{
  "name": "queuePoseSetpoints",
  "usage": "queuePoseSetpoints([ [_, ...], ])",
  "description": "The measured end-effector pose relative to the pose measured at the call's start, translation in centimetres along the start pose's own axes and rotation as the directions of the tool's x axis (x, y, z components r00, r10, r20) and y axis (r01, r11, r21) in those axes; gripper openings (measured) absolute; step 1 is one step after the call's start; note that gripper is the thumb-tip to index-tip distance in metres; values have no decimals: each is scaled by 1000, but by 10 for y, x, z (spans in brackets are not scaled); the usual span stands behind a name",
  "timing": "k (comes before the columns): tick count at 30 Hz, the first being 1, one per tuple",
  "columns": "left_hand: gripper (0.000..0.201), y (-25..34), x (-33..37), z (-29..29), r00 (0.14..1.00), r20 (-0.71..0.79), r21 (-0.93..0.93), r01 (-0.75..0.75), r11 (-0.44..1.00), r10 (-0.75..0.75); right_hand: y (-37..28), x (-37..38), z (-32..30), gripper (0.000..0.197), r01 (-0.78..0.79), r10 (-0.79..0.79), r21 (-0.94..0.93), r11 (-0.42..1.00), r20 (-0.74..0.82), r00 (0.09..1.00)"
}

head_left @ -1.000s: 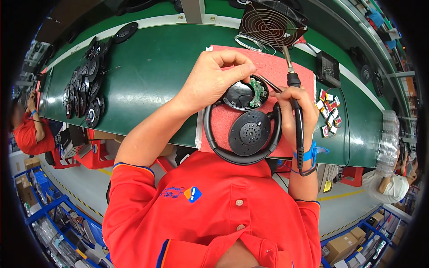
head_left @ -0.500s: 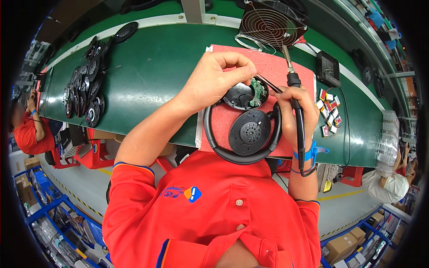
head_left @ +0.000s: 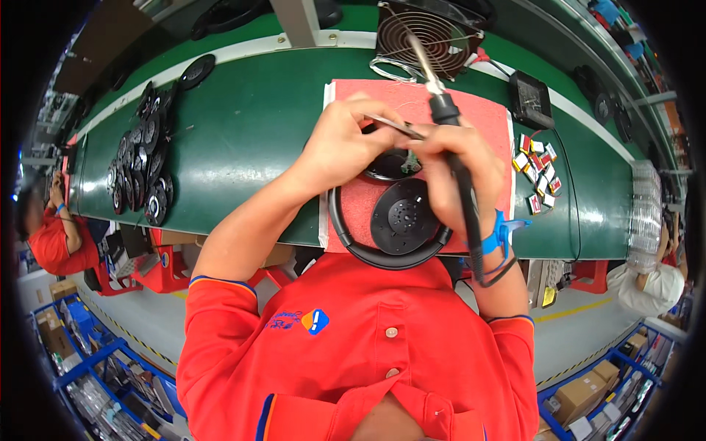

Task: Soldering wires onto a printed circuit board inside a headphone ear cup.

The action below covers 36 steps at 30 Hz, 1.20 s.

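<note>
My right hand (head_left: 463, 165) is closed around a soldering iron (head_left: 448, 114), its metal tip pointing up and away from me. Between both hands lies a pair of dark tweezers (head_left: 393, 125); the fingers of my left hand (head_left: 346, 143) are pinched on it, and my right fingertips meet its near end. Below them is an opened headphone ear cup (head_left: 390, 167), with a bit of green circuit board showing, partly hidden by my hands. The other ear cup (head_left: 403, 217), a round black perforated one, and the headband (head_left: 368, 253) rest on the pink foam mat (head_left: 349, 195).
Behind the mat stands a fan with a wire grille (head_left: 423, 44), beside a black tray (head_left: 531, 99). Small battery packs (head_left: 537, 169) lie to the right, near a black cable (head_left: 577, 206). Black speaker plates (head_left: 140, 158) are heaped at left. Co-workers sit at both sides.
The tweezers have shifted left across my left fingers. My right hand has moved left toward the left hand, turning the soldering iron. The circuit board is now more covered.
</note>
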State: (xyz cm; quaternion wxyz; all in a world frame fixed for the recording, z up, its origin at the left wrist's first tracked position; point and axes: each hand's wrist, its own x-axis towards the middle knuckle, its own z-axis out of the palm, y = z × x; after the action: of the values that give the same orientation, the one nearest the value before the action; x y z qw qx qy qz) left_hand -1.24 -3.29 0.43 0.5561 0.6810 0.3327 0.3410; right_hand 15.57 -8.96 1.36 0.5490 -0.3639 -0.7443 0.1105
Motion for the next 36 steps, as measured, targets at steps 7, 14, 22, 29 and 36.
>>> queuePoseSetpoints([
  [7, 10, -1, 2, -4, 961, -203, 270, -131, 954, 190, 16, -3, -33, 16, 58, -63, -311, 949, -4, 998],
  [14, 12, 1, 4, 3, 983, -166, 195, -41, 980, 74, 34, -35, -61, 22, -111, 114, -544, 832, -28, 993],
  [22, 10, 0, 2, 6, 969, -139, 276, -161, 948, 206, 18, -7, -4, 21, -252, 252, -14, 968, -13, 968],
  [29, 8, 2, 2, 3, 948, -90, 355, -256, 899, 306, 15, -7, 0, 22, -265, 265, -16, 964, 11, 964],
  [36, 11, 2, 14, -3, 962, -82, 493, -186, 850, 259, 14, -20, -17, 21, -202, 210, -247, 948, 7, 978],
])
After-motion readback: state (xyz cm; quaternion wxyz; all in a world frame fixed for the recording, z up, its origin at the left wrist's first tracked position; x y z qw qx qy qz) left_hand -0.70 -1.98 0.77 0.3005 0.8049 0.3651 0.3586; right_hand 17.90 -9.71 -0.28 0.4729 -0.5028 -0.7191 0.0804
